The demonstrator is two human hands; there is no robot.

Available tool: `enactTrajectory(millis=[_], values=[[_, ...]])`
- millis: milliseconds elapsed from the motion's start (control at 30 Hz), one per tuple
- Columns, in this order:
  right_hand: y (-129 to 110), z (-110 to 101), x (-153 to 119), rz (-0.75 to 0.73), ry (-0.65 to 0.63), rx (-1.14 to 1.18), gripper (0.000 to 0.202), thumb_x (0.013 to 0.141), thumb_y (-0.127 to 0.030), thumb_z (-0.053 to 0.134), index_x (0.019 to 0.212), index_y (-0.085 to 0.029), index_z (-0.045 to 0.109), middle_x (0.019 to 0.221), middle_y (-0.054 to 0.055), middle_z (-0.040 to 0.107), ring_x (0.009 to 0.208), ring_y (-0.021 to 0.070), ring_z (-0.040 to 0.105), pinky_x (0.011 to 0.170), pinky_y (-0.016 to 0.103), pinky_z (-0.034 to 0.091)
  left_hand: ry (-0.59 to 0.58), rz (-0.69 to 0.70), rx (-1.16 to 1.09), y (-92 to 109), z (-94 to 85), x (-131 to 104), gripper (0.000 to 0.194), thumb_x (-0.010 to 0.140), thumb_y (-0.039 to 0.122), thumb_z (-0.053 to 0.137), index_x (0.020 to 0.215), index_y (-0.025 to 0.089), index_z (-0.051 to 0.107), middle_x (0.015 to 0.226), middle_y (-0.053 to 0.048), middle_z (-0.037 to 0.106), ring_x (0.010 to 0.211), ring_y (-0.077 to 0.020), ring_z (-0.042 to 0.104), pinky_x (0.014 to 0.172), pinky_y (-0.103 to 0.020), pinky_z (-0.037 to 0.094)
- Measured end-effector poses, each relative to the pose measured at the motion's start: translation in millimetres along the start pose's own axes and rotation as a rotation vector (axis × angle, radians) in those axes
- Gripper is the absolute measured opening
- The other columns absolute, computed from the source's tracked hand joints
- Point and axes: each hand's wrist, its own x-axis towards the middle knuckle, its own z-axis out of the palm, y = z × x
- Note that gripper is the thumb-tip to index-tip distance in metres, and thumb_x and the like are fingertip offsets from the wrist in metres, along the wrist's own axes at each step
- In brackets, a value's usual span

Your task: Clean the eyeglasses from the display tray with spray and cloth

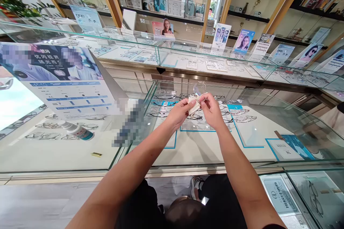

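Both my hands are raised together above the glass display counter point(204, 150). My left hand point(179, 113) is closed on a small beige patterned cloth point(193, 106), pinched between thumb and fingers. With my right hand point(211, 109) I pinch a pair of thin-rimmed eyeglasses point(199, 88), whose lenses stick up beyond my fingertips. The cloth lies against the near part of the eyeglasses, and my fingers hide where they meet. Below my hands, several eyeglass frames point(157, 114) lie in rows inside the counter.
A white spray bottle point(77, 130) and a small gold-coloured piece point(96, 154) are at the left. A large folded leaflet point(72, 93) stands behind them. Across from me runs another glass case point(188, 48) with eyeglasses and standing cards. A stool point(182, 213) is below me.
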Motion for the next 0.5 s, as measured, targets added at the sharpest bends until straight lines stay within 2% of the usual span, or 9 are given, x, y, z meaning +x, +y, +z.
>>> enactTrajectory(millis=[200, 300, 400, 500], values=[[-3, -2, -1, 0.037, 0.043, -0.033, 0.014, 0.104, -0.041, 0.063, 0.107, -0.027, 0.063, 0.106, 0.004, 0.071, 0.084, 0.0204, 0.069, 0.085, 0.038, 0.055, 0.031, 0.024, 0.005, 1, 0.6, 0, 0.055, 0.064, 0.055, 0.103, 0.086, 0.017, 0.069, 0.079, -0.002, 0.071, 0.068, -0.0121, 0.061, 0.059, -0.026, 0.041], [-8, -6, 0, 0.05, 0.017, -0.021, 0.013, 0.101, -0.04, 0.066, 0.104, -0.027, 0.068, 0.104, 0.003, 0.074, 0.087, 0.021, 0.07, 0.089, 0.038, 0.055, 0.042, 0.019, 0.007, 4, 1.0, 0, 0.06, 0.062, 0.058, 0.103, 0.085, 0.019, 0.065, 0.074, 0.0, 0.07, 0.061, -0.0114, 0.057, 0.055, -0.026, 0.039], [-14, -12, 1, 0.024, -0.029, -0.06, 0.011, 0.093, -0.033, 0.073, 0.103, -0.027, 0.073, 0.106, 0.003, 0.076, 0.089, 0.0214, 0.069, 0.092, 0.039, 0.054, 0.06, 0.019, 0.009, 6, -0.2, 0, 0.062, 0.06, 0.058, 0.104, 0.085, 0.019, 0.063, 0.074, 0.001, 0.069, 0.059, -0.0112, 0.056, 0.054, -0.026, 0.039], [-18, -16, 2, 0.014, -0.066, -0.086, 0.02, 0.085, -0.028, 0.08, 0.104, -0.028, 0.076, 0.11, 0.003, 0.078, 0.093, 0.0227, 0.071, 0.095, 0.041, 0.055, 0.065, 0.018, 0.011, 5, -2.7, 2, 0.062, 0.059, 0.057, 0.104, 0.084, 0.019, 0.063, 0.076, 0.0, 0.069, 0.063, -0.0117, 0.059, 0.057, -0.025, 0.04]])
